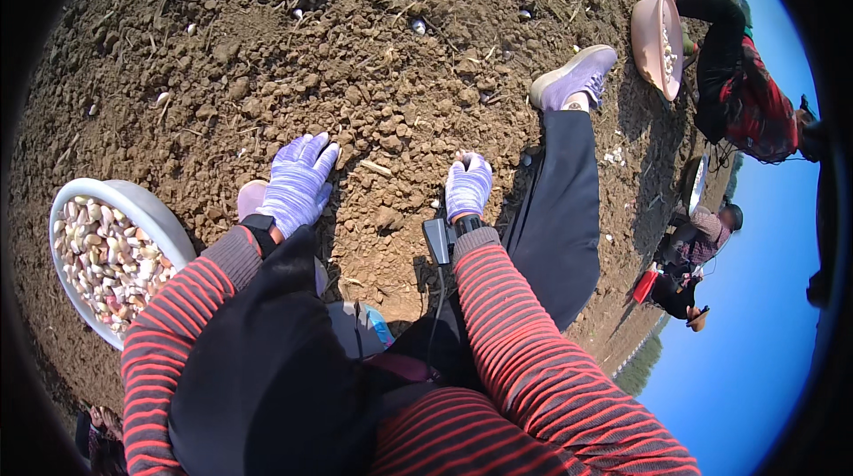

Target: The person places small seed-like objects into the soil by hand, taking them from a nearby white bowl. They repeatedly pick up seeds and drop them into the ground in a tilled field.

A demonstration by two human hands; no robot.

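My left hand (pixel 296 179), in a purple-and-white knit glove, rests palm down on the clumpy soil (pixel 373 123) beside my left shoe (pixel 251 199). Its fingers are stretched out and slightly spread; nothing shows in them, though the palm is hidden. My right hand (pixel 469 184), gloved alike, is just above the soil between my legs. Those fingers are curled, and whether they pinch something is not visible. To the left of my left arm, a white plastic basin (pixel 156 213) full of garlic cloves (pixel 110 256) stands tilted in the view. One pale clove (pixel 435 203) lies near my right wrist.
Scattered garlic cloves (pixel 418 26) dot the soil ahead. My right shoe (pixel 576 76) is planted out to the right. Beyond it are a pink basin (pixel 646 43) of cloves and a crouching co-worker (pixel 753 96). More people (pixel 700 236) sit farther off, near a red container (pixel 644 286).
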